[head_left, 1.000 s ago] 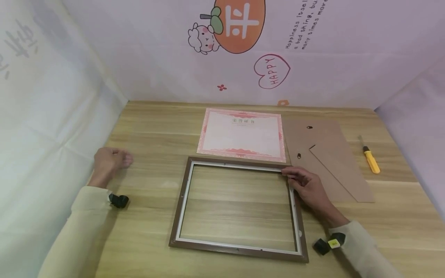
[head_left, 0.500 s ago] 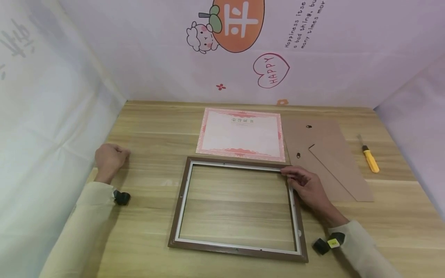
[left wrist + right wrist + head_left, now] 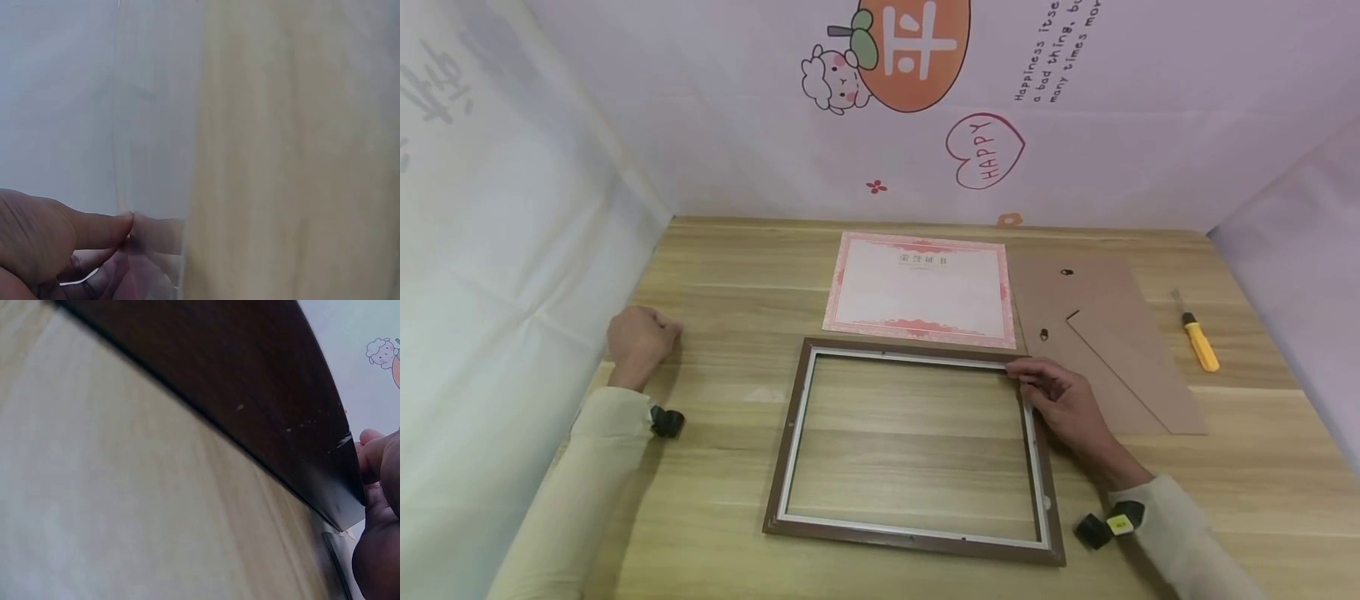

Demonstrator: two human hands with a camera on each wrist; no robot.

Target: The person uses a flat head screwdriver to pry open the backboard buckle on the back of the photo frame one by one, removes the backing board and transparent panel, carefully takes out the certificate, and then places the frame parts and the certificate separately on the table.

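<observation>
My left hand (image 3: pixel 642 335) is low over the table's left side. In the left wrist view its thumb and fingers pinch the edge of a clear sheet (image 3: pixel 159 125), which mirrors the fingertips. From the head camera that sheet is barely visible, with only a pale glint on it. A brown picture frame (image 3: pixel 913 550) with a whitish inner lip lies flat in front of me, its opening showing bare wood. At its far right corner, my right hand (image 3: pixel 1067 408) grips the frame; the right wrist view shows fingers at the dark corner (image 3: pixel 325 481).
Behind the frame lies a pink-bordered certificate (image 3: pixel 921 287), upside down to me. To its right is a brown backing board (image 3: pixel 1097 350) with hanging hooks and a stand flap. A yellow-handled screwdriver (image 3: pixel 1201 343) lies far right. Fabric walls (image 3: pixel 737 150) enclose the table's back and sides.
My left hand has turned knuckles-up and shifted slightly forward, with its forearm moving right. The right hand and the picture frame stay in place.
</observation>
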